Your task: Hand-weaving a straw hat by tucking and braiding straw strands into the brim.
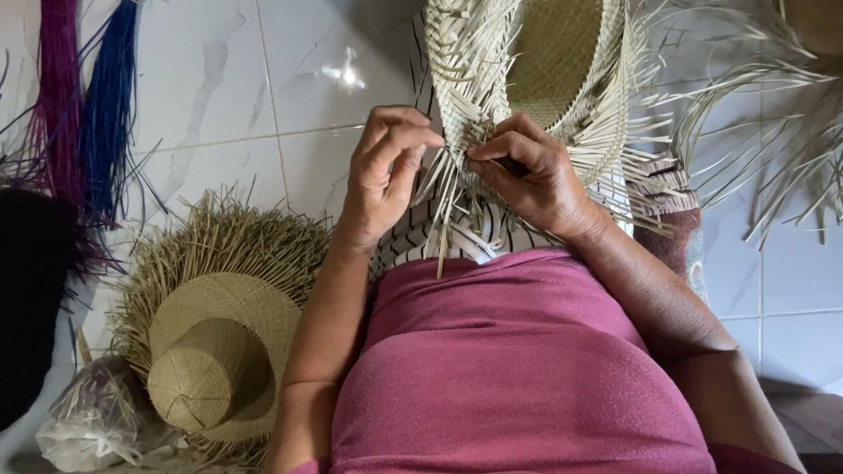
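Note:
A half-woven straw hat [565,60] rests upside down above my lap, its hollow crown facing me and loose pale strips sticking out all round the brim. My left hand [385,167] pinches a few of those strips at the near edge of the brim. Just to its right, my right hand [533,175] grips the brim edge, fingers closed on strips where the weave ends. The two hands almost touch. Loose strip ends [445,222] hang down between them over my striped cloth and pink shirt.
A straw hat [220,345] with a fringed, unfinished brim lies on the white tiled floor at left. Beside it sits a clear plastic bag [93,422]. Purple and blue dyed fibre bundles [89,100] lie upper left by a black mass. More loose straw [786,126] spreads at right.

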